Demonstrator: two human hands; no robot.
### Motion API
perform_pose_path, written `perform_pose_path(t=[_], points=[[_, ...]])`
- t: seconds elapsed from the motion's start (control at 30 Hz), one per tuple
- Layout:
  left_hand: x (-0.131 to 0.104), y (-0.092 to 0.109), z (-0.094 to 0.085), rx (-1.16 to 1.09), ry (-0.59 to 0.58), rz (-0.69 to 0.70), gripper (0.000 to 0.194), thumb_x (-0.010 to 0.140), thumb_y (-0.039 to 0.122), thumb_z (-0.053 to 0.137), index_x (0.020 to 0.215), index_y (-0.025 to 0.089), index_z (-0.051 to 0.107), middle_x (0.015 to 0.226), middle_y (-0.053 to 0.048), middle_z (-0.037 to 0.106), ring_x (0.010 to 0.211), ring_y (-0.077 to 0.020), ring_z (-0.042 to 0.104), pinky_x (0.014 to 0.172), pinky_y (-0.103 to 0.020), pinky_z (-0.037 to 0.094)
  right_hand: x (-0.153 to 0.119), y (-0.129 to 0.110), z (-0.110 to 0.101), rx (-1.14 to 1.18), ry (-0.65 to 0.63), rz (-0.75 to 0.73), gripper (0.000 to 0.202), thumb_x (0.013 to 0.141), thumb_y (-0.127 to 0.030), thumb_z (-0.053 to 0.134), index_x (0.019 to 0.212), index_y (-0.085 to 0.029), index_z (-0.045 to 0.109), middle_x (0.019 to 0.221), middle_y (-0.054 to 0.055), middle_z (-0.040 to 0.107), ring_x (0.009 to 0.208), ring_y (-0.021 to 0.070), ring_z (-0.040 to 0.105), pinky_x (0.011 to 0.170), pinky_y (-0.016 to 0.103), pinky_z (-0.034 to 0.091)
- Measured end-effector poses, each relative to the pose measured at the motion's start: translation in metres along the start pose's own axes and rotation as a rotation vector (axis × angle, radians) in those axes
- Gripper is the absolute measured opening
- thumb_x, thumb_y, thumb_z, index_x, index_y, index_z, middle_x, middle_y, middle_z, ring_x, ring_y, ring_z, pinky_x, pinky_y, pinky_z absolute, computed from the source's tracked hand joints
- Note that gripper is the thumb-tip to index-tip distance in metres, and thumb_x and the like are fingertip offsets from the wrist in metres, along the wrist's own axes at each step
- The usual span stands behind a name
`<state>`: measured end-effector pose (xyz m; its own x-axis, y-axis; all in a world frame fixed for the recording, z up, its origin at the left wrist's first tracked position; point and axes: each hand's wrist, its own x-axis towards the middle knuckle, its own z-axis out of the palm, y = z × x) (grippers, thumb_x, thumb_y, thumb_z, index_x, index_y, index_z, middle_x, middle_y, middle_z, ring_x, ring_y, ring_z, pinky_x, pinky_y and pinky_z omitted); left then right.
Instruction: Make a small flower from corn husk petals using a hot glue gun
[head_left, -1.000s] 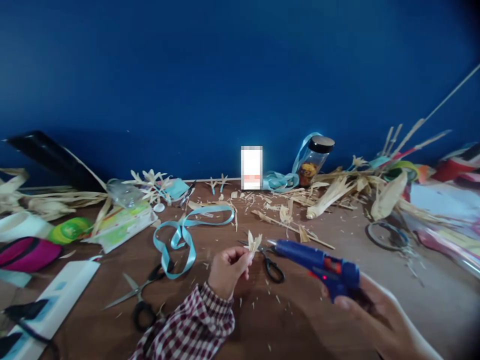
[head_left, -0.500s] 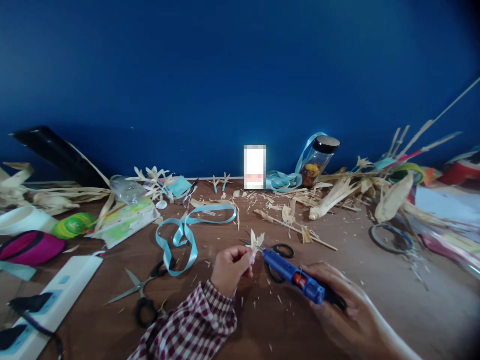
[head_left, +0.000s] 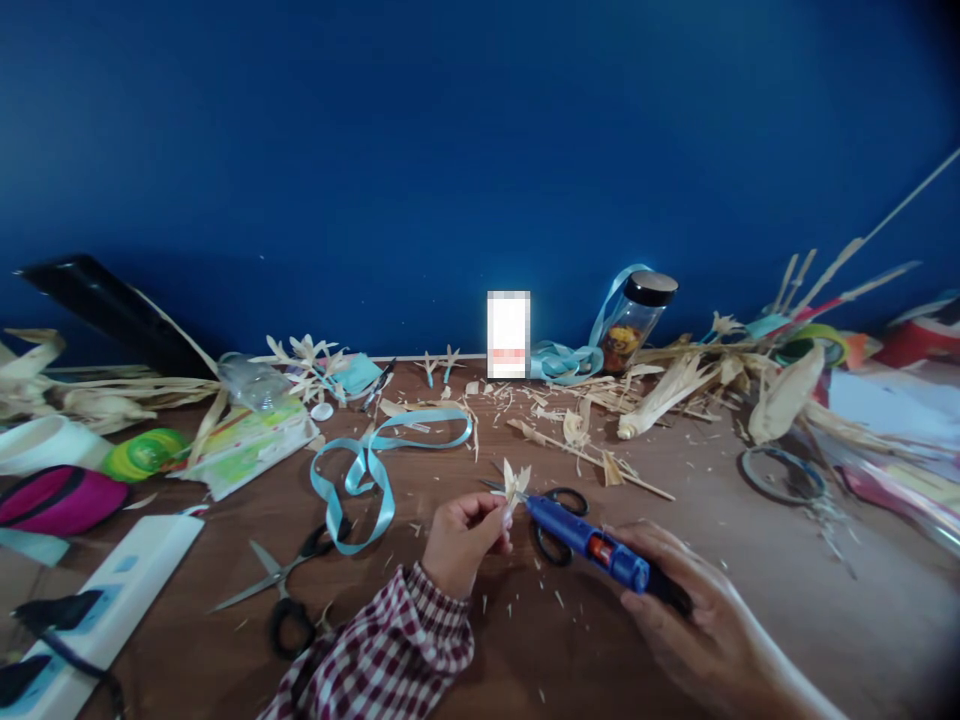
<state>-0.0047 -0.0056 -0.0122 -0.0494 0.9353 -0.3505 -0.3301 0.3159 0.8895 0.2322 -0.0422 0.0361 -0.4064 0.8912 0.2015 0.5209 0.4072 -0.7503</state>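
Between the thumb and fingers of my left hand (head_left: 469,535) is a small pale flower of dried corn husk (head_left: 516,480), its pointed petals upward. My right hand (head_left: 686,600) is closed around a blue hot glue gun (head_left: 581,535), whose tip points left and sits at the side of the flower; whether the two touch I cannot tell. Beneath the glue gun lies a pair of black-handled scissors (head_left: 568,500), partly covered by it. Another pair of scissors (head_left: 280,577) rests open on the table, left of my left hand.
A loop of light blue ribbon (head_left: 379,515) lies left of centre. A white power strip (head_left: 142,570) with plugs is at the left edge. Husk pieces (head_left: 664,400), a leaning lidded jar (head_left: 634,325) and a tape ring (head_left: 784,475) are on the right. Finished-looking husk flowers (head_left: 307,355) stand at the back.
Almost nothing differs. The glue gun has turned slightly in my right hand, its tip staying by the flower; my left hand keeps its pinch.
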Motion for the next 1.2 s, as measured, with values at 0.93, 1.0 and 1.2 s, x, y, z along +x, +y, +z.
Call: perform_pose_path(t=[0.93,1.0,1.2], points=[[0.000,0.001,0.000,0.026,-0.004,0.000,0.021,0.058,0.030,0.075,0.064,0.012,0.067,0.049,0.002,0.059,0.038,-0.0058,0.051,0.040,-0.016,0.043,0.001,0.000,0.001,-0.103,0.107,-0.092,0.039,0.080,-0.020,0.056,0.119,-0.023,0.051,0.109,0.007,0.063,0.101,0.0214,0.060,0.083,0.029,0.052],[0.000,0.001,-0.001,0.012,0.010,-0.007,0.023,0.056,0.031,0.076,0.065,0.012,0.067,0.050,0.002,0.060,0.039,-0.0060,0.052,0.040,-0.016,0.043,0.001,-0.002,-0.002,-0.091,0.140,-0.103,0.038,0.080,-0.020,0.055,0.118,-0.022,0.052,0.107,0.008,0.063,0.097,0.0214,0.062,0.079,0.029,0.053],[0.000,0.001,0.000,-0.008,0.035,-0.033,0.029,0.053,0.035,0.078,0.066,0.011,0.067,0.052,0.001,0.061,0.041,-0.0061,0.052,0.042,-0.017,0.045,-0.002,0.001,-0.010,-0.273,0.290,-0.243,0.037,0.078,-0.016,0.057,0.115,-0.020,0.055,0.099,0.009,0.063,0.088,0.0207,0.062,0.074,0.029,0.053]])
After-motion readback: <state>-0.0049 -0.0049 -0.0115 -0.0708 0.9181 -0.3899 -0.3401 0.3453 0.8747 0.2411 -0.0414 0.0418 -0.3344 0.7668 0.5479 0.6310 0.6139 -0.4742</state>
